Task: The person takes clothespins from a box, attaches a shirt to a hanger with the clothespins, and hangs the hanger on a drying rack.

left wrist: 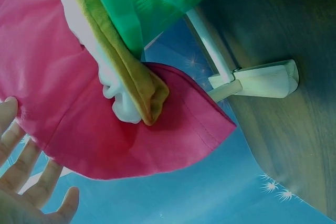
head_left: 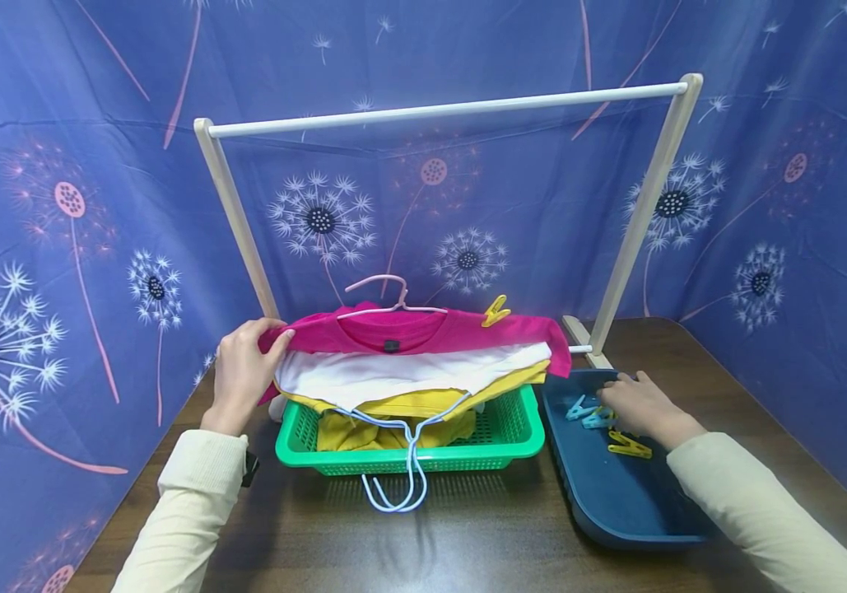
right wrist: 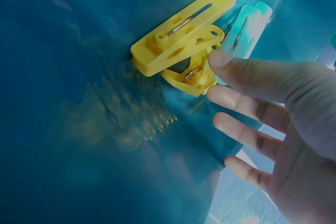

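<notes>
In the head view, my left hand pinches the left shoulder of a pink shirt, thumb in front. A pink hanger is in its neckline, and a yellow clothespin clips its right shoulder. White cloth and yellow cloth lie in front, with blue hangers hanging over the basket's front. My right hand reaches into the dark blue tray. There, in the right wrist view, its thumb and index finger pinch the end of a yellow clothespin, beside another yellow clothespin.
The green basket stands on the brown table under the clothes. Behind it rises a wooden rack with a white rod. Light blue clothespins lie in the tray. A blue dandelion-patterned cloth surrounds the table.
</notes>
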### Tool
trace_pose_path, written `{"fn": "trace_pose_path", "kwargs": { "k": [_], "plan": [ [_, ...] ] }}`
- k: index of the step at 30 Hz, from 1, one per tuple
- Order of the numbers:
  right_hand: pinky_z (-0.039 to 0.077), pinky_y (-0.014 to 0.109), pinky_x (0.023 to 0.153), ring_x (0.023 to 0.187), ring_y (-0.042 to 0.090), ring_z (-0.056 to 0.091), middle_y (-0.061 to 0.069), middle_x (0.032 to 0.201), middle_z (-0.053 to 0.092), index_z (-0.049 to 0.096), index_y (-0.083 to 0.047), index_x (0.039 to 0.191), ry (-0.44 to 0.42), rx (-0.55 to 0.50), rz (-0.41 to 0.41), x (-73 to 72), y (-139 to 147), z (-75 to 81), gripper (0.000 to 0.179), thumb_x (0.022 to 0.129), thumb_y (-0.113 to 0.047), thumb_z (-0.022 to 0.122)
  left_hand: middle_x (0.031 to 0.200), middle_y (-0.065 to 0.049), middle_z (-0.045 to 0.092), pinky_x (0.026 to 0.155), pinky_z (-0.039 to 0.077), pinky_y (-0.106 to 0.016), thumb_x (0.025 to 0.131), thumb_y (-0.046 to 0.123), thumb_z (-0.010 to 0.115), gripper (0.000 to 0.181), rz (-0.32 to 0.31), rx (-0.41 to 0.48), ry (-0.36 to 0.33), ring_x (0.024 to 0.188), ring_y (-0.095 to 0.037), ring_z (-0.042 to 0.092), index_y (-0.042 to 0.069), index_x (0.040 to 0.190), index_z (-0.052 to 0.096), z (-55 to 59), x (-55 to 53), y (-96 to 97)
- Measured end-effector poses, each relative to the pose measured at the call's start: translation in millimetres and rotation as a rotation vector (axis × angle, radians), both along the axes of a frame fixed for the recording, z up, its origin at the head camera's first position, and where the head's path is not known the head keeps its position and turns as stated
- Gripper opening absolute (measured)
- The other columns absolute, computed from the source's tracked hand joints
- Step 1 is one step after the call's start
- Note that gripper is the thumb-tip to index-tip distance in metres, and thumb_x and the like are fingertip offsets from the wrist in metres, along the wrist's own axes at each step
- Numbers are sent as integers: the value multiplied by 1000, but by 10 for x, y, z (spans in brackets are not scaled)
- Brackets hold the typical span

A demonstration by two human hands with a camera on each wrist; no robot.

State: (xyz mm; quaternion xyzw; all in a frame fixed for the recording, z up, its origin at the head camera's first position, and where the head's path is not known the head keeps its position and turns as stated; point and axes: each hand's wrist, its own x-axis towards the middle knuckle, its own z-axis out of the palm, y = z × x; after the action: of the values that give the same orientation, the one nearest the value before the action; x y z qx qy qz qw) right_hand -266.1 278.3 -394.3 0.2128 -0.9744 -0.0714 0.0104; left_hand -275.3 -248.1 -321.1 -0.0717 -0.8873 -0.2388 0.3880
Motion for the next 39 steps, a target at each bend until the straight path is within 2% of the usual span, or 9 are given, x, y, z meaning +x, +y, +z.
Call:
{"fn": "trace_pose_path", "kwargs": {
  "k": [6, 12, 25, 32, 39],
  "plan": [
    [35, 64, 86, 90, 33, 59, 8, 91, 68, 68, -8, 94, 1, -7, 6, -1, 15, -14, 32, 65, -12, 81, 87, -15, 68, 71, 48, -46, 82, 24, 68, 21, 10, -6, -7, 80, -34, 64, 6, 92, 69, 7, 2, -3],
    [42, 56, 77, 82, 26, 59, 4, 86, 68, 69, -8, 93, -14, -60, 11, 20, 21, 33, 30, 65, -13, 80, 88, -15, 67, 71, 49, -46, 82, 25, 68, 22, 13, -5, -18, 81, -33, 64, 6, 93, 68, 15, 11, 0],
    [45, 51, 73, 83, 27, 58, 8, 90, 68, 68, -4, 101, -7, -97, -8, 27, 25, 147, 35, 68, -13, 78, 86, -15, 68, 71, 47, -47, 82, 26, 67, 22, 14, -11, 2, 80, -34, 64, 6, 91, 69, 5, -16, -9],
    [44, 42, 64, 79, 24, 56, 6, 87, 67, 68, -5, 95, 55, -103, -1, 38, 48, 235, 31, 67, -14, 78, 85, -14, 68, 70, 46, -47, 82, 26, 68, 21, 18, -22, 3, 79, -34, 64, 7, 90, 69, 7, -16, 0],
    [41, 40, 60, 76, 22, 53, 4, 83, 63, 69, -9, 89, 144, -97, 20, 54, 36, 345, 26, 68, -21, 76, 84, -14, 68, 70, 44, -48, 82, 26, 68, 21, 25, -32, 18, 79, -34, 64, 6, 89, 69, -3, -25, -7]
  ]
}}
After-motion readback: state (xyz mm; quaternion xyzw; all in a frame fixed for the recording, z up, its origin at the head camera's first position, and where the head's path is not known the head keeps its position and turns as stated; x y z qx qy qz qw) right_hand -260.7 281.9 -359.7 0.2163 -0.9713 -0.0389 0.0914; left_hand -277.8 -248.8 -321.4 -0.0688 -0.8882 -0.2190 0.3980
